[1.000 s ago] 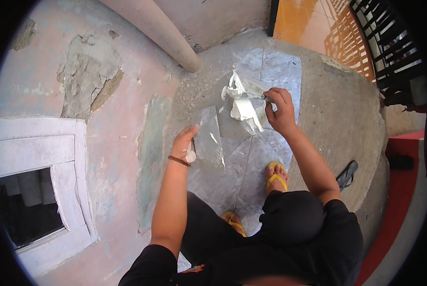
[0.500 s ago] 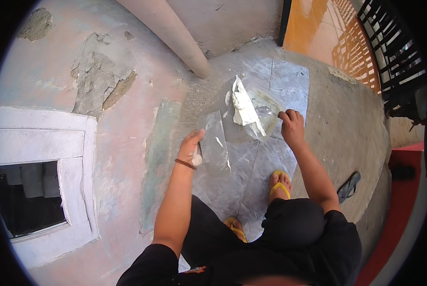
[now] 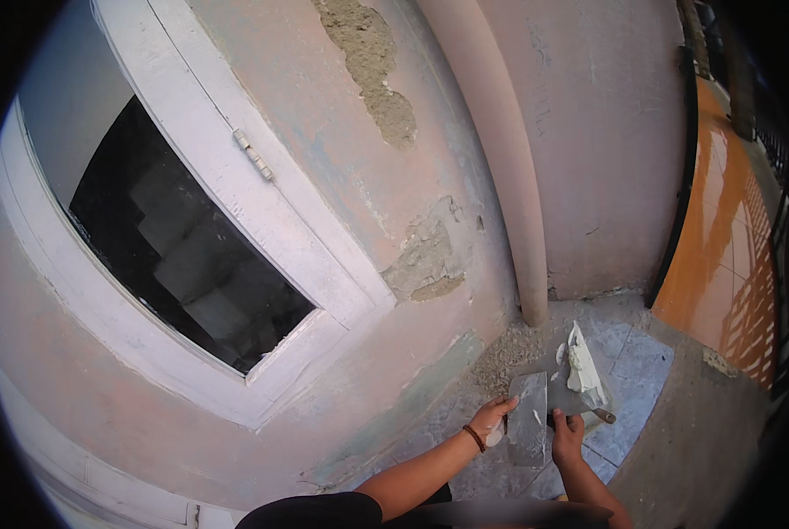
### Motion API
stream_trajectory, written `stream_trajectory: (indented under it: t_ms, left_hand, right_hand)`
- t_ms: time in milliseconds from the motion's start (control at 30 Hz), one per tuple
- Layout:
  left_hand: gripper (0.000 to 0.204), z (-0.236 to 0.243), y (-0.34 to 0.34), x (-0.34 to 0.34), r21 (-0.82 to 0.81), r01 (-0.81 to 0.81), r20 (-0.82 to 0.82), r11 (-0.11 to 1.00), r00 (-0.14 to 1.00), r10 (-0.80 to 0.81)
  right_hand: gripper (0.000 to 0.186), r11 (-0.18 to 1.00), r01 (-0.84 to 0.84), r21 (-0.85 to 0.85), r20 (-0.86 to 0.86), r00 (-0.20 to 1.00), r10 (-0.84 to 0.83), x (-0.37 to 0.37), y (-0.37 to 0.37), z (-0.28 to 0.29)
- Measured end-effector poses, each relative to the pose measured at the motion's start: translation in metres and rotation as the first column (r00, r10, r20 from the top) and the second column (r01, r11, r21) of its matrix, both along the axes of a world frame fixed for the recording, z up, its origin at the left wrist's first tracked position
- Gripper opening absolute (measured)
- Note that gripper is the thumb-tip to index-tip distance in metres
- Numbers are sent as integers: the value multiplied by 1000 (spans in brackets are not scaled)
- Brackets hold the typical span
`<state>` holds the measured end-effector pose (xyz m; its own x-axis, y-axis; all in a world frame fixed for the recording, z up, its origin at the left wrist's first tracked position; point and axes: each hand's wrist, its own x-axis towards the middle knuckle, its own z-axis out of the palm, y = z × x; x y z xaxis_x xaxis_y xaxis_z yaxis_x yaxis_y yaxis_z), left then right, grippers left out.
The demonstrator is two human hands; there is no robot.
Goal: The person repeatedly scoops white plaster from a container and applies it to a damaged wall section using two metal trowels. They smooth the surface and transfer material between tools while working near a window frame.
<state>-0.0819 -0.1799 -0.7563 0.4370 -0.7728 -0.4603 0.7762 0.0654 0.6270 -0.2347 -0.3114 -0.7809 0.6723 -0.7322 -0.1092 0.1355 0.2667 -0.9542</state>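
Observation:
My left hand (image 3: 491, 421), with a brown bracelet, grips a rectangular steel trowel (image 3: 528, 432) smeared with a little white paste. To its right, my right hand (image 3: 567, 441) is closed round what looks like a dark handle at the lower edge of a grey plate (image 3: 560, 395); their exact join is hard to see. A thick lump of white paste (image 3: 581, 361) sits on that plate. A short brown wooden handle (image 3: 605, 417) pokes out just right of the plate, its other end hidden.
A weathered pink wall (image 3: 430, 106) has broken plaster patches (image 3: 425, 256) and a white-framed window (image 3: 333, 273) at left. A vertical pipe (image 3: 509, 194) stands in the corner, above grey tiles (image 3: 641, 370) and rubble (image 3: 509, 353). Orange tiling (image 3: 712, 229) and dark railings lie at right.
My view has tilted up toward the wall and window, so both hands and tools sit lower in the picture. My right hand is now closer to the trowel in my left hand.

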Motion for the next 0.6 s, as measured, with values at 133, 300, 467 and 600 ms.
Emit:
stream_trajectory:
  t_ms: [133, 300, 467, 600]
  left_hand:
    - [20, 37, 11, 10, 14, -2, 51, 1000, 999, 1]
    - [25, 121, 39, 28, 102, 148, 327, 984, 929, -174]
    - [27, 264, 34, 18, 277, 197, 380, 940, 876, -296]
    - [29, 382, 33, -4, 181, 234, 309, 955, 909, -281]
  right_hand:
    - [21, 999, -21, 40, 144, 989, 15, 1, -19, 26]
    - [22, 936, -346, 69, 74, 937, 341, -8, -69, 119]
    - [22, 850, -517, 102, 18, 855, 518, -12, -91, 256]
    - [22, 801, -598, 31, -133, 792, 596, -17, -96, 373]
